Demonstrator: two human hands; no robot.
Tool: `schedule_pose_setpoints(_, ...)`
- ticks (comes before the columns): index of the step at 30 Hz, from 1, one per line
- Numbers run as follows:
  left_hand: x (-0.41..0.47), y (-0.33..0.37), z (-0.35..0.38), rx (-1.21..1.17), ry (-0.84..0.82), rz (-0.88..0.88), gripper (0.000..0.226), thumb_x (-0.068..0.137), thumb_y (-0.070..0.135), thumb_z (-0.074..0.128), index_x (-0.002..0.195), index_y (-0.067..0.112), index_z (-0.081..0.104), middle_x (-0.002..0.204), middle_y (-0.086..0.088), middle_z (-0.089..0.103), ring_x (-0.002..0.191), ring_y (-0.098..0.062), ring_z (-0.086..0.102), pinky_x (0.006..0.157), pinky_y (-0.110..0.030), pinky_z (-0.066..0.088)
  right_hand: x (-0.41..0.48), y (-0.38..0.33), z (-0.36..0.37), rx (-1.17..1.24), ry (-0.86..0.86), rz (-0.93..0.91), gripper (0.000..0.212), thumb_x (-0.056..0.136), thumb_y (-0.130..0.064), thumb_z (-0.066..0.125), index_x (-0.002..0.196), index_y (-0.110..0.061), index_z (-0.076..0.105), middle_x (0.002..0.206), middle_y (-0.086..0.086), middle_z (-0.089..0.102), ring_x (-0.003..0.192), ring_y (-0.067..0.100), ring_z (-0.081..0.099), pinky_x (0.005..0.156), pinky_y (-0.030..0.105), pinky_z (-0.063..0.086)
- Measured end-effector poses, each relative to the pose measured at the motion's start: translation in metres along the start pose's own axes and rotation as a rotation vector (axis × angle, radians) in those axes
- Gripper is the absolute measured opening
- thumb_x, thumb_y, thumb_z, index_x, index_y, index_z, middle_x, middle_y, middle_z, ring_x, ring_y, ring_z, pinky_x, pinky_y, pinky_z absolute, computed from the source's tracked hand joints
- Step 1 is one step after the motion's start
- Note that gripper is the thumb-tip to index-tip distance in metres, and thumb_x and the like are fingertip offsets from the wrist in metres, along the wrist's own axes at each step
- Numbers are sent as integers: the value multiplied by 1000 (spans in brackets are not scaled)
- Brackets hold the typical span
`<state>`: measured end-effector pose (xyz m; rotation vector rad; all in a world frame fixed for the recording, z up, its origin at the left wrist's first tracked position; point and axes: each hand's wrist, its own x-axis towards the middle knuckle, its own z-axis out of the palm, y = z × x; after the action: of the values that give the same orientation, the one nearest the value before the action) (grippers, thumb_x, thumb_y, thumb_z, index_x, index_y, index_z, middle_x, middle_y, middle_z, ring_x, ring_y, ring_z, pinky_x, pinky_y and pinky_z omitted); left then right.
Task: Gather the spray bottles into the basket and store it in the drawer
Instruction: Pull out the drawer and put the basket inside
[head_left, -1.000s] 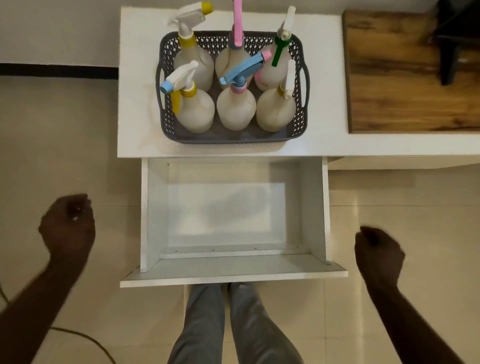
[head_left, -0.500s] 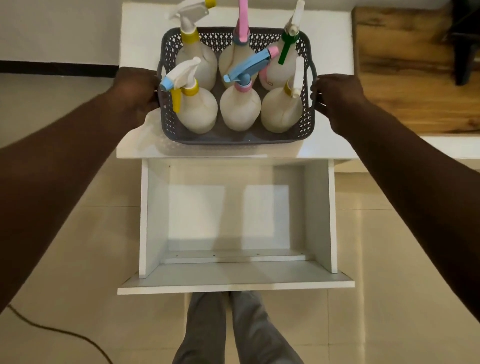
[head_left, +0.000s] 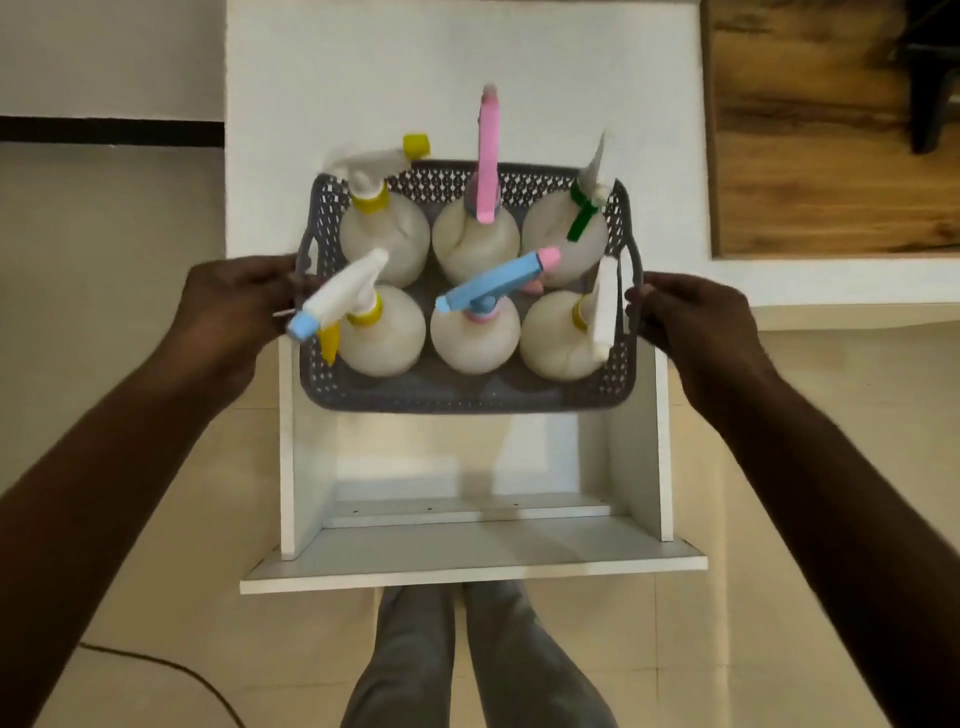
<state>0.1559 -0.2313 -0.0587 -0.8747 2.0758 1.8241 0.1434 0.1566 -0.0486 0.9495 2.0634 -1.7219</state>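
Note:
A grey perforated basket (head_left: 457, 397) holds several cream spray bottles (head_left: 475, 332) with coloured triggers, standing upright in two rows. My left hand (head_left: 236, 306) grips its left handle and my right hand (head_left: 691, 317) grips its right handle. The basket is off the white cabinet top (head_left: 457, 78) and hangs partly over the back of the open white drawer (head_left: 467, 545), which stands pulled out below it. The basket hides the drawer's rear part.
A wooden board (head_left: 831, 130) lies on the counter at the right, with a dark object at its far corner. My legs (head_left: 478, 660) stand just before the drawer front. A black cable (head_left: 171, 675) crosses the tiled floor at lower left.
Both hands rose from beside the drawer to the basket's handles, closed on them, and have lifted the basket off the cabinet top toward me, over the drawer.

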Motion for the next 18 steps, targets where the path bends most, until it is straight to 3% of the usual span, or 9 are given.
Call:
schedule_pose_setpoints(3, -38, -28, -11, -11, 14, -97, 30, 95, -5, 66, 125, -5, 71, 101, -15, 79, 74, -10, 78, 70, -21, 64, -38, 29, -15, -21, -24, 44, 23, 101, -9, 66, 121, -9, 75, 111, 9, 81, 110, 28, 76, 99, 40, 62)
schedule_pose_setpoints(6, -70, -59, -21, -11, 55, -160, 30, 96, -2, 66, 126, -2, 73, 106, -15, 81, 80, -14, 79, 75, -24, 65, -69, 56, -27, -22, -12, 74, 19, 100, -12, 69, 111, -25, 77, 104, -2, 83, 100, 15, 79, 89, 29, 63)
schedule_pose_setpoints(10, -102, -93, -28, -34, 66, -183, 28, 97, 1, 66, 124, 4, 75, 108, -13, 82, 96, -23, 78, 83, -29, 66, -93, 88, -32, -29, 17, 110, 19, 98, -12, 71, 113, -21, 80, 103, 1, 83, 98, 18, 80, 88, 30, 61)
schedule_pose_setpoints(15, -111, -128, -27, -12, 32, -234, 25, 95, 3, 70, 105, 23, 82, 102, 0, 84, 93, -14, 80, 74, -21, 63, -91, 125, -31, -66, 47, 169, 21, 99, -10, 70, 118, -14, 78, 99, 0, 83, 92, 15, 79, 82, 24, 62)
schedule_pose_setpoints(18, -101, -150, -20, 12, 63, -274, 33, 96, -2, 68, 100, 28, 81, 96, 4, 84, 94, -18, 79, 81, -27, 65, -77, 150, -23, -83, 55, 186, 19, 98, -7, 69, 114, -13, 78, 92, -3, 83, 86, 13, 79, 77, 22, 65)
